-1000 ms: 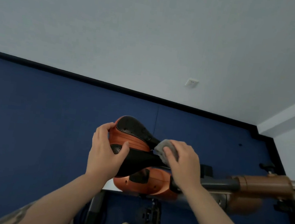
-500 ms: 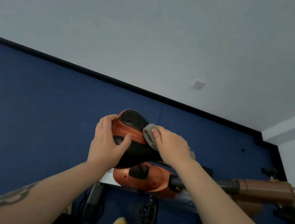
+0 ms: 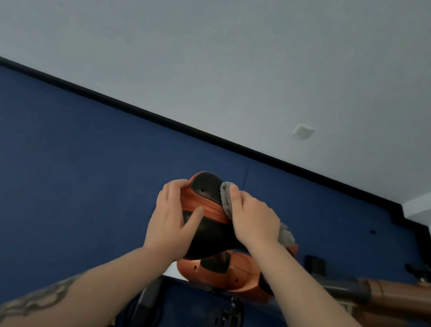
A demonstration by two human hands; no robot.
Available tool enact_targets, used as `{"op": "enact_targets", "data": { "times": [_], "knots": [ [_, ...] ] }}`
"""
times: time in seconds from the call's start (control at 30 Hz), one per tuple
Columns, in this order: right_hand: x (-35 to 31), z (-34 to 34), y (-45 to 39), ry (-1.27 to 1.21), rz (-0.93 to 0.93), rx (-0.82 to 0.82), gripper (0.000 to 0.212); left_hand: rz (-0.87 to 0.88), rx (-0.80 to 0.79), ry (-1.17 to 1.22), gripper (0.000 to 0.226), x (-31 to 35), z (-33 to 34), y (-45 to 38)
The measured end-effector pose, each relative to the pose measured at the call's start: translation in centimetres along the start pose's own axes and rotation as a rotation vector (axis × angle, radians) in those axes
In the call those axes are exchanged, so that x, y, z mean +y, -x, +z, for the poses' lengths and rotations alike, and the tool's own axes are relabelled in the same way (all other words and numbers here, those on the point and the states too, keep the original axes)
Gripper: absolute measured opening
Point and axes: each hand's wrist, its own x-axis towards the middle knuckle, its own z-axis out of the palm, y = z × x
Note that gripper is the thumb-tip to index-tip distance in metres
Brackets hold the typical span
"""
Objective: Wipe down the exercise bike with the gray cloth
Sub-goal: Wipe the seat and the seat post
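Observation:
The exercise bike's orange and black saddle (image 3: 207, 189) sits at the centre of the head view, above the orange bike body (image 3: 225, 273). My left hand (image 3: 172, 220) grips the saddle's left side, thumb on the black top. My right hand (image 3: 252, 219) presses the gray cloth (image 3: 226, 196) against the saddle's right side near its far end. A tail of the cloth pokes out behind my right wrist. Most of the cloth is hidden under my palm.
A brown and grey bar of the bike (image 3: 396, 294) runs off to the right. A black pedal (image 3: 225, 319) and a dark foot piece (image 3: 146, 307) lie below the saddle. Blue floor (image 3: 57, 184) meets a white wall with a socket (image 3: 303, 132).
My right hand has slid the cloth along the saddle from its near right side toward the far end. My left hand has kept its grip on the saddle.

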Motion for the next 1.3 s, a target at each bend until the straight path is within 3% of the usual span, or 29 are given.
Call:
{"op": "enact_targets", "data": {
  "times": [0.07,0.17,0.27,0.37,0.43,0.5,0.57,0.67,0.73,0.83,0.9,1.03,1.07,1.17,1.2,1.3],
  "knots": [
    [1.3,-0.9,0.5,-0.023,-0.040,-0.075,0.073,-0.006,-0.031,0.045,0.048,0.0,0.0,-0.1],
    [1.0,-1.3,-2.1,-0.001,0.102,-0.242,0.066,-0.036,-0.090,0.137,0.051,0.2,-0.2,-0.4],
    [-2.4,-0.1,-2.9,0.050,0.119,-0.162,0.060,-0.037,-0.163,0.167,0.058,-0.2,-0.8,-0.5],
    [-2.0,0.6,-0.6,-0.064,-0.033,-0.018,0.056,-0.062,-0.295,0.177,0.081,-1.2,-1.9,-0.6],
    [-0.8,-0.3,-0.4,-0.133,-0.065,-0.120,0.052,-0.123,-0.399,0.207,0.096,-1.7,-2.4,-0.9],
    [-1.1,-0.4,-2.5,-0.141,0.061,-0.221,0.048,-0.169,-0.490,0.311,0.097,-2.1,-2.7,-1.3],
    [-3.0,-0.1,-3.6,-0.139,0.131,-0.210,0.049,-0.186,-0.566,0.410,0.100,-2.4,-2.8,-1.7],
    [-4.0,0.9,-1.9,-0.113,-0.099,-0.109,0.049,-0.222,-0.654,0.445,0.100,-2.9,-2.8,-2.2],
    [-2.5,0.2,-1.3,-0.200,-0.176,-0.189,0.049,-0.258,-0.693,0.417,0.099,-2.9,-2.9,-2.6],
    [-2.2,-0.3,-3.6,-0.304,0.091,-0.287,0.043,-0.289,-0.731,0.389,0.096,-2.7,-3.1,-3.2],
    [-3.7,-0.3,-4.2,-0.215,0.160,-0.268,0.044,-0.292,-0.731,0.393,0.092,-2.7,-3.1,-3.2],
    [-2.9,-0.1,-1.2,-0.220,-0.124,-0.209,0.045,-0.310,-0.749,0.427,0.088,-2.8,-3.1,-3.0],
    [-2.3,-0.5,-1.1,-0.242,-0.076,-0.237,0.044,-0.308,-0.754,0.430,0.091,-2.8,-3.1,-3.1],
    [-2.8,-0.6,-3.5,-0.129,0.319,-0.232,0.046,-0.291,-0.776,0.417,0.096,-2.8,-3.2,-3.5],
    [-3.9,-0.2,-4.0,-0.106,0.347,-0.217,0.047,-0.291,-0.779,0.423,0.096,-2.8,-3.1,-3.6],
    [-6.9,1.5,-2.7,-0.034,0.041,-0.071,0.044,-0.286,-0.794,0.426,0.093,-2.7,-3.3,-3.6]
  ]
}}
